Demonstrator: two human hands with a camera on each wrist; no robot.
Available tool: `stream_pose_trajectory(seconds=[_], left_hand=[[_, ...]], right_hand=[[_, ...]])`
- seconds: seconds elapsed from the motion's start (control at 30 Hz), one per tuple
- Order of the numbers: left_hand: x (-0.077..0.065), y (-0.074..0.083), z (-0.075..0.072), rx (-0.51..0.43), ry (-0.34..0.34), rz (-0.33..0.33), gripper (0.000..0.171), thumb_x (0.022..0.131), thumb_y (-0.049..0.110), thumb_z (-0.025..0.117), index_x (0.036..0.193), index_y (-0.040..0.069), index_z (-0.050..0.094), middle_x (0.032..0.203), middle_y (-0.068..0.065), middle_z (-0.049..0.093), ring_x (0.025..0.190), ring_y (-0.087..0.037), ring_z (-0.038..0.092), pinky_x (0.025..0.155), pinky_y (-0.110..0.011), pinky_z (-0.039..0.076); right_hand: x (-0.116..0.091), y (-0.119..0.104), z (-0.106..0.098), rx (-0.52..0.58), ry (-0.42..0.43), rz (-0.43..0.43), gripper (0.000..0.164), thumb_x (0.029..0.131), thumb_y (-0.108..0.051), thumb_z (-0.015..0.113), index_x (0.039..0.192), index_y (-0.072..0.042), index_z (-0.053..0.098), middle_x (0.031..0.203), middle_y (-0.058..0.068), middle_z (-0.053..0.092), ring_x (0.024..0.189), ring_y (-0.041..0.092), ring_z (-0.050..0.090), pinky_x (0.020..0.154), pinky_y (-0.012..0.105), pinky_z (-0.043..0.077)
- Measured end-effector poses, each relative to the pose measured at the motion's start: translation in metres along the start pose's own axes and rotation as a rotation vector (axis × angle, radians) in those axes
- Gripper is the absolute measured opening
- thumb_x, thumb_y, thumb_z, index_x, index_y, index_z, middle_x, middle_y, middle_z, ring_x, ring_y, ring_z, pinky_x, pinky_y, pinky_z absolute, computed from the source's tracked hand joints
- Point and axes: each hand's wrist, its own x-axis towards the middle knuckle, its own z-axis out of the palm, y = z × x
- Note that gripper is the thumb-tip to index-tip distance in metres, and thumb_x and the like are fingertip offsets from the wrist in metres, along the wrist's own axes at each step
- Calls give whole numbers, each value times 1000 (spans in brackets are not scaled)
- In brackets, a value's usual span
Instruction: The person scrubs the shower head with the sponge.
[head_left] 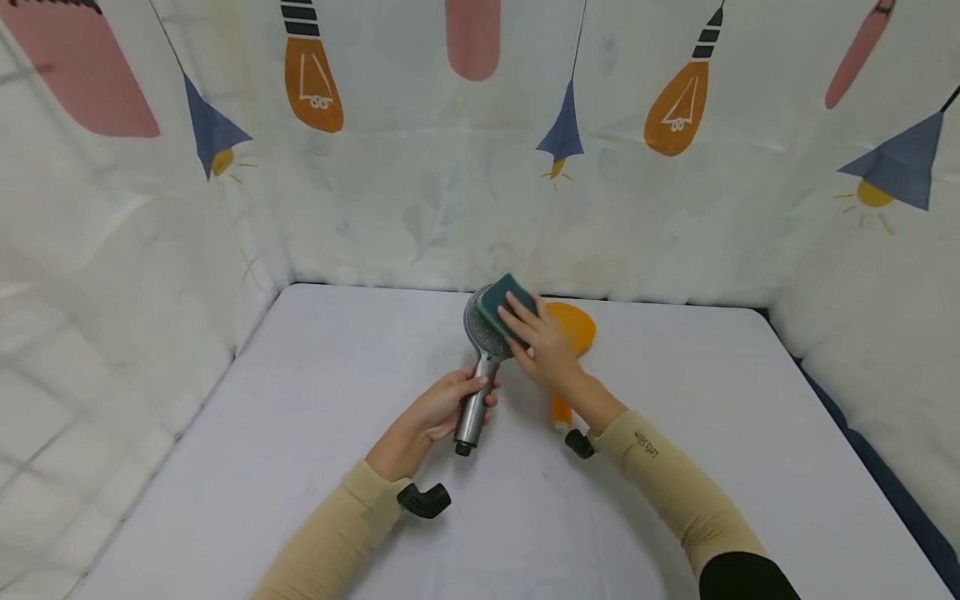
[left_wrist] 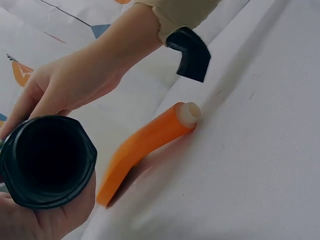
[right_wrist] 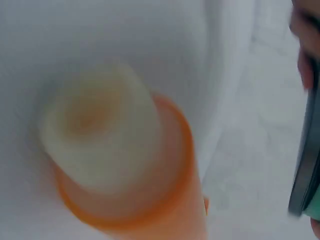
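My left hand point(head_left: 441, 406) grips the handle of a grey shower head point(head_left: 472, 418), its perforated face turned up. Against that face my right hand point(head_left: 551, 354) holds a dark green sponge point(head_left: 495, 302), with fingers spread over it. The sponge covers the upper right part of the face. In the left wrist view, the black threaded end point(left_wrist: 47, 162) of the handle points at the camera. An orange shower head point(head_left: 579, 327) lies on the table beside the right hand, partly hidden by that forearm; its pale connector end point(right_wrist: 105, 135) looms blurred in the right wrist view.
A white table point(head_left: 337, 358) spreads under both arms. Patterned fabric walls point(head_left: 450, 217) rise behind it and at both sides. Black curved pieces point(head_left: 424, 501) stick out from the cuffs of both beige sleeves.
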Motion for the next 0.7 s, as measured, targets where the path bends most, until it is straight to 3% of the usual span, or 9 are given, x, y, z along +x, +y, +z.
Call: stream_pose_trajectory(seconds=[0.1, 0.17, 0.27, 0.43, 0.5, 0.57, 0.7], left_hand=[[1, -1, -1, -2, 5, -11, 50, 112, 11, 34, 151, -17, 20, 119, -10, 50, 84, -8, 55, 72, -25, 53], [1, -1, -1, 0, 5, -16, 50, 112, 11, 33, 152, -16, 19, 120, -10, 49, 84, -8, 54, 72, -24, 52], [1, 0, 0, 11, 4, -22, 50, 112, 11, 34, 151, -17, 19, 122, -11, 48, 84, -7, 55, 73, -24, 52], [1, 3, 4, 35, -17, -13, 52, 112, 11, 36, 153, -16, 19, 128, -15, 48, 89, -8, 56, 74, -25, 53], [2, 3, 6, 41, -18, -12, 52, 111, 11, 36, 154, -15, 18, 129, -15, 48, 89, -8, 56, 74, -25, 53], [2, 4, 7, 43, -14, -17, 52, 111, 11, 36, 153, -15, 19, 129, -15, 48, 89, -8, 56, 74, -25, 53], [4, 0, 6, 33, -24, -27, 49, 112, 11, 36, 150, -16, 22, 127, -14, 49, 87, -8, 56, 73, -24, 53]], right_hand=[[-3, -7, 4, 9, -69, -79, 50, 86, 4, 77, 134, 5, 63, 144, 27, 53, 135, 59, 39, 108, 67, 35], [-4, -6, 0, 24, -94, -67, 51, 86, 6, 77, 135, 4, 63, 146, 25, 52, 138, 57, 37, 109, 66, 34], [-1, 5, -10, 49, -75, 31, 51, 88, 9, 73, 137, 6, 61, 149, 25, 49, 142, 55, 32, 112, 63, 32], [4, 20, -27, 45, 30, 293, 50, 93, 6, 69, 141, 5, 57, 153, 21, 45, 146, 50, 29, 113, 64, 30], [7, 20, -27, 36, 48, 308, 49, 94, 4, 68, 141, 5, 57, 153, 21, 45, 146, 50, 30, 113, 64, 30], [9, 16, -21, 23, 43, 235, 48, 92, 4, 70, 139, 6, 59, 150, 24, 47, 143, 53, 33, 112, 64, 32], [12, -1, -7, -20, -36, -21, 48, 89, 2, 76, 135, 5, 63, 145, 26, 53, 136, 57, 40, 107, 66, 38]])
